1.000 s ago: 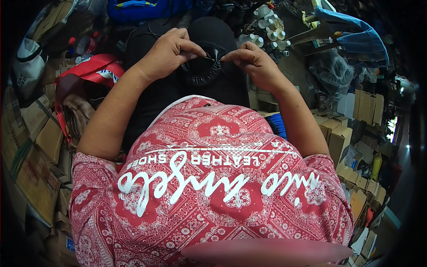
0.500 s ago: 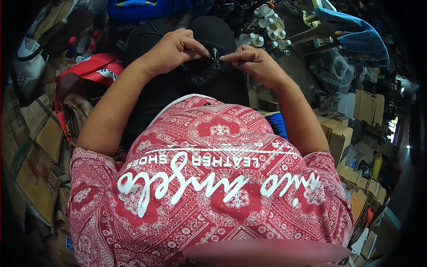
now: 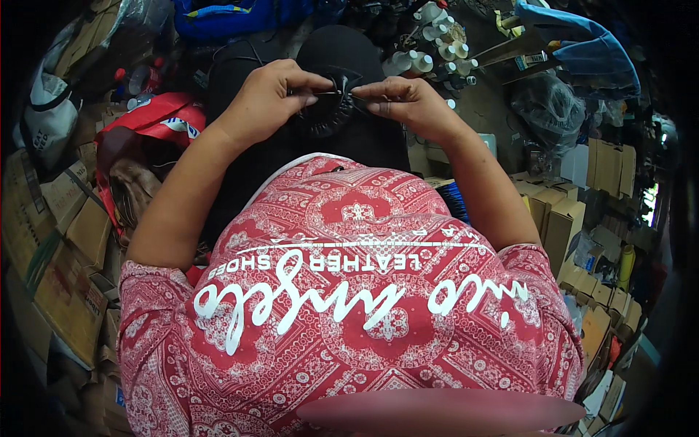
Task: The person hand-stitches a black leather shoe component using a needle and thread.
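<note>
A glossy black piece with a curved, pleated edge (image 3: 329, 127), much like a leather shoe upper, lies over my dark-clad lap. My left hand (image 3: 275, 95) is closed in a pinch at its left side. From those fingertips a thin, pale, needle-like sliver (image 3: 328, 92) points toward the middle of the piece. My right hand (image 3: 404, 102) pinches from the other side, thumb and forefinger pressed together by the raised black fold. What sits between the right fingertips is too small to make out.
Several white-capped bottles (image 3: 453, 49) stand beyond my right hand. A blue bag (image 3: 233, 20) lies ahead. At my left are a red bag (image 3: 156, 116) and stacked cartons (image 3: 69, 288); further boxes (image 3: 564, 226) and a clear plastic bag (image 3: 550, 113) are on the right.
The right fingertips have moved slightly left and lie closer to the raised fold. The pale sliver at my left fingertips shows more clearly. The whole view has shifted a little.
</note>
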`<state>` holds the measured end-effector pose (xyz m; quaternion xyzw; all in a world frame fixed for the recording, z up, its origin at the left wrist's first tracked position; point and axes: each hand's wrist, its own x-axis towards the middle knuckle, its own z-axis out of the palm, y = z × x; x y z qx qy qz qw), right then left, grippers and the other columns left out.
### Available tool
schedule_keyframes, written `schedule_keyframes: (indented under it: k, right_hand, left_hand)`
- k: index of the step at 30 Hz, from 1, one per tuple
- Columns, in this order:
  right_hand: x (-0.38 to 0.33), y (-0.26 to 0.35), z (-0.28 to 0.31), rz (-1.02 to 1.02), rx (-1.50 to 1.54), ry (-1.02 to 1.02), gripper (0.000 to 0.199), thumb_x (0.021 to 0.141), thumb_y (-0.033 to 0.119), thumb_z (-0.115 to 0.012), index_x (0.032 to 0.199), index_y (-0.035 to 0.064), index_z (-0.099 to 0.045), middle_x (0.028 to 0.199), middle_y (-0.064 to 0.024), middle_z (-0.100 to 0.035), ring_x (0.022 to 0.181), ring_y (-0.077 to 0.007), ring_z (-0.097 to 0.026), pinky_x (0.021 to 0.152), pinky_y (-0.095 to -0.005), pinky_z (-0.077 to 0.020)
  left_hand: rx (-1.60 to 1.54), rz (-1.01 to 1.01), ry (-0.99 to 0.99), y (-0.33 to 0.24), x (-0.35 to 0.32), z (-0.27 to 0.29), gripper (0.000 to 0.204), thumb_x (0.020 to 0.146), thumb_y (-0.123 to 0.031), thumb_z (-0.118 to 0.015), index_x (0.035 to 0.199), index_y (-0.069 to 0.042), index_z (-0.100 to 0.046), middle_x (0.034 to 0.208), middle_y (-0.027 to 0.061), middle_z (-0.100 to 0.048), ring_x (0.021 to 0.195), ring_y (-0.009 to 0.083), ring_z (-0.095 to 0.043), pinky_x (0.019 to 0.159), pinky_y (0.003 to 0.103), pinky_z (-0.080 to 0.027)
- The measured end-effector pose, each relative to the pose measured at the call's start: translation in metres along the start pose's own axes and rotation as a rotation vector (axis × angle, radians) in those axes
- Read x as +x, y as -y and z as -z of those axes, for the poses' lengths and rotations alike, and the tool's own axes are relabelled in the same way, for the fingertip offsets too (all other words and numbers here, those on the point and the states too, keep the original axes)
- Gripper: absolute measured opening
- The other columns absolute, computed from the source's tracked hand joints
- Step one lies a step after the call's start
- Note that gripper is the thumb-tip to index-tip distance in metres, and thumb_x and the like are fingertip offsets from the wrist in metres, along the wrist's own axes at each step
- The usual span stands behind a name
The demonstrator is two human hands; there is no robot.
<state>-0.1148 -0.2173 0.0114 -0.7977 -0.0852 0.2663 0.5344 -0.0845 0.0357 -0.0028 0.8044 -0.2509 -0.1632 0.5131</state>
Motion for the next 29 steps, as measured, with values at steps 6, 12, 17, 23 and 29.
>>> schedule_keyframes:
  k: [6,12,17,23,29]
  right_hand:
    - [0.002,-0.005,-0.01,-0.042,0.233,-0.055,0.027,0.084,0.006,-0.065,0.112,0.0044,-0.065,0.097,-0.0015,-0.066,0.088,-0.006,-0.059,0.081,-0.021,-0.0474]
    - [0.003,-0.011,-0.02,0.005,0.262,-0.149,0.024,0.083,0.006,-0.066,0.107,0.0019,-0.064,0.095,-0.0027,-0.066,0.085,-0.0065,-0.059,0.078,-0.0213,-0.0485]
    - [0.006,0.0,-0.022,0.054,0.09,-0.218,0.019,0.082,0.007,-0.068,0.1,0.0017,-0.065,0.092,-0.0032,-0.066,0.084,-0.0074,-0.06,0.076,-0.0219,-0.0482]
    - [0.011,-0.001,-0.019,0.184,-0.113,-0.239,0.01,0.081,0.009,-0.07,0.084,0.0014,-0.066,0.08,-0.0019,-0.062,0.079,-0.0089,-0.058,0.073,-0.0219,-0.0473]
    - [0.008,-0.03,-0.003,0.029,0.221,-0.102,0.009,0.083,0.012,-0.069,0.088,0.0061,-0.063,0.101,-0.0038,-0.061,0.088,-0.0082,-0.057,0.079,-0.0238,-0.0468]
  left_hand:
    - [-0.403,0.113,0.0,0.015,0.007,-0.012,0.023,0.079,-0.001,-0.065,0.103,-0.002,-0.067,0.085,0.0016,-0.063,0.082,0.0104,-0.06,0.076,0.023,-0.049]
    - [-0.456,0.174,0.004,0.018,0.014,-0.027,0.019,0.079,-0.003,-0.067,0.097,0.001,-0.063,0.089,0.004,-0.065,0.083,0.01,-0.06,0.076,0.023,-0.049]
    - [-0.418,0.131,0.025,0.01,0.018,-0.026,0.013,0.077,-0.003,-0.068,0.09,-0.001,-0.064,0.086,0.0044,-0.065,0.081,0.0104,-0.061,0.074,0.024,-0.049]
    - [0.216,-0.101,0.098,-0.015,0.026,0.0,0.015,0.075,-0.007,-0.07,0.089,-0.005,-0.065,0.078,0.0068,-0.061,0.078,0.0184,-0.058,0.073,0.029,-0.046]
    - [0.345,-0.007,0.026,0.019,0.004,0.039,0.012,0.077,-0.012,-0.068,0.085,-0.004,-0.062,0.083,0.0102,-0.06,0.087,0.022,-0.057,0.078,0.036,-0.045]
